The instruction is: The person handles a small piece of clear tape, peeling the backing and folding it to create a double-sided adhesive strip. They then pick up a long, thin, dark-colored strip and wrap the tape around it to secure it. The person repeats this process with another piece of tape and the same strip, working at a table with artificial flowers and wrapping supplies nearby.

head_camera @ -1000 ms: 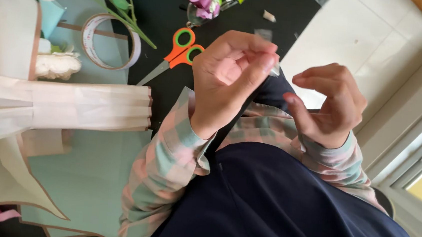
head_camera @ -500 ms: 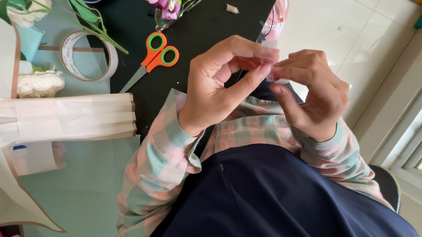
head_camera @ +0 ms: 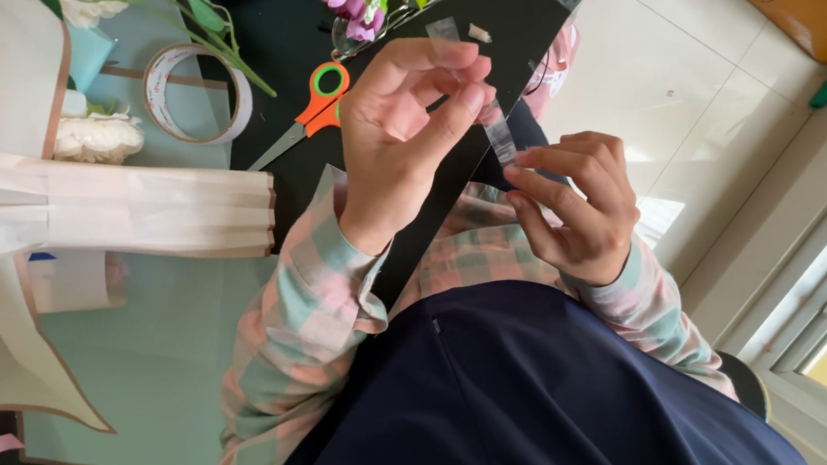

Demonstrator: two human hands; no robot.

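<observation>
Stretching a short strip of clear tape (head_camera: 501, 139) between both hands, the person holds it just above the edge of the black table (head_camera: 253, 28). The left hand (head_camera: 404, 133) pinches the upper end of the strip, thumb and forefinger pressed together on it, the other fingers curled above. The right hand (head_camera: 573, 208) pinches the lower end the same way, fingertips closed on the tape, so the strip runs on a slant from one pinch to the other and touches nothing else. Both wrists come out of pink and green checked sleeves (head_camera: 315, 294), and a dark blue apron (head_camera: 537, 410) lies below the hands.

Beyond the left hand's grip, on the table, lie orange-handled scissors (head_camera: 313, 107), blades shut and pointing away from the hands. Farther out from them sits a roll of tape (head_camera: 198, 93), flat on a pale green sheet (head_camera: 158, 350). Pleated cream wrapping paper (head_camera: 140, 211) lies across that sheet, well apart from the strip. Above the grip stand pink flowers (head_camera: 348, 1) with green leaves, and a white flower (head_camera: 96, 137) rests near the roll. On the right hand's side is pale tiled floor (head_camera: 680, 96).
</observation>
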